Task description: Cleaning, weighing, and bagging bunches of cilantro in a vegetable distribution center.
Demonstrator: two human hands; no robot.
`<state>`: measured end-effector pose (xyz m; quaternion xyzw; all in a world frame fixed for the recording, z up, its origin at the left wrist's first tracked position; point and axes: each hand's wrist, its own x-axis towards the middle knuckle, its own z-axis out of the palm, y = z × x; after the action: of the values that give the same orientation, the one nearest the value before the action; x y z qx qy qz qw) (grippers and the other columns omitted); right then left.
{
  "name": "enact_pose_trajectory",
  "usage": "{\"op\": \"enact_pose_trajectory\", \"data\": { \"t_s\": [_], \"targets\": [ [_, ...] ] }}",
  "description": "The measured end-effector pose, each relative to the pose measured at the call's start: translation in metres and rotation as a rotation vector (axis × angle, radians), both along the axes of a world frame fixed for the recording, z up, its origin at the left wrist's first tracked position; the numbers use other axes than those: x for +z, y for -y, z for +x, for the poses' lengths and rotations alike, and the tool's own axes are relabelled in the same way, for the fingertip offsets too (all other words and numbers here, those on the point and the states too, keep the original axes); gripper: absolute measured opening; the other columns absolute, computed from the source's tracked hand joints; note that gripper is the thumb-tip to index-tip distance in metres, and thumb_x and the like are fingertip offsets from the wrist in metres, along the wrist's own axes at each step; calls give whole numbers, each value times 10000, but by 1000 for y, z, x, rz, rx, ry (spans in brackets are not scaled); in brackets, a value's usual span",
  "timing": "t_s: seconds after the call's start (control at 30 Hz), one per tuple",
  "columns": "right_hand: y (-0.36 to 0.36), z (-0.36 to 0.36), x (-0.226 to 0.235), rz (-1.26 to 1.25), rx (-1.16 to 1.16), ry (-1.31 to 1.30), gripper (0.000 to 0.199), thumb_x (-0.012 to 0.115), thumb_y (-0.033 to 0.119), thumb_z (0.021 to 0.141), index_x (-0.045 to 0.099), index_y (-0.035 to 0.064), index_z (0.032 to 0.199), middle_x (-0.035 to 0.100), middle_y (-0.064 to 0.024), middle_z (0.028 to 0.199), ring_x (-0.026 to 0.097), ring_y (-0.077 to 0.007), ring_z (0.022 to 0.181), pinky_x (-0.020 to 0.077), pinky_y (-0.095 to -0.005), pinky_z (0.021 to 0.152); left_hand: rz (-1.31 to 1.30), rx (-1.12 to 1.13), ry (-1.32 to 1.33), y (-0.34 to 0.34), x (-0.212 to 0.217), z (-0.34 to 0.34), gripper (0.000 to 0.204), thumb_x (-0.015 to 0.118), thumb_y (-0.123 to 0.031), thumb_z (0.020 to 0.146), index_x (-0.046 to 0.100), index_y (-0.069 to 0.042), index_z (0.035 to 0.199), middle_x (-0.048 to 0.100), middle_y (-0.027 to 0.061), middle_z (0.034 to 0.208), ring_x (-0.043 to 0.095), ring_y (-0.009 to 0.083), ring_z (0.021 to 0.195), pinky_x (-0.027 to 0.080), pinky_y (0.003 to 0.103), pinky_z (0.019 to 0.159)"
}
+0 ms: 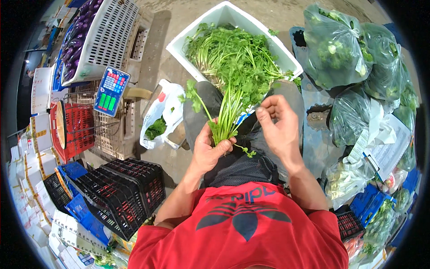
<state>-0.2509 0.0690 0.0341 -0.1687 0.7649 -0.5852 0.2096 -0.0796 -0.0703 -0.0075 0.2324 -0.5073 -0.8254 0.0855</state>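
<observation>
The left hand (209, 150) is closed around the stem ends of one bunch of green leafy coriander (230, 96), whose long axis runs up and away toward the far white foam box (210, 22) heaped with more. The right hand (278, 127), just right of the stems, is half open with fingertips pinched near the leaves; whether it grips a sprig I cannot tell. Two hands, one held bunch, one box.

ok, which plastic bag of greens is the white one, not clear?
The small white bag on the ground just left of the person's knee, below the white foam box. The bags stacked on the right are all clear plastic.
</observation>
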Motion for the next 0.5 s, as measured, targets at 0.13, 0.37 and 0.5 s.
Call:
{"op": "enact_pose_trajectory", "data": {
  "t_s": [0.13,0.37,0.5],
  "targets": [
    [16,-21,34,94,36,-49,212,728,188,893,657,3,967,659,-111,691,616,-179,605,501,-346,602,-105,-12,37,-3,1,-3,631,779,-145,916,429,-21,1425,663,111,1103,670,184,931,563,306,772],
    [37,-35,38,370,169,-69,317,713,308,842,696,0,916,630,-148,603,664,-330,600,508,-445,610,-337,-14,34,-12,2,-1,507,694,0,930,489,11,1393,665,62,1121,653,140,991,522,299,910],
    [35,-33,20,183,113,138,233,694,206,875,659,-23,898,666,-115,644,684,-231,591,527,-374,580,-327,37,1,-17,-2,-2,514,696,-29,946,463,3,1403,656,72,1117,643,141,979,526,296,886]
  ]
}}
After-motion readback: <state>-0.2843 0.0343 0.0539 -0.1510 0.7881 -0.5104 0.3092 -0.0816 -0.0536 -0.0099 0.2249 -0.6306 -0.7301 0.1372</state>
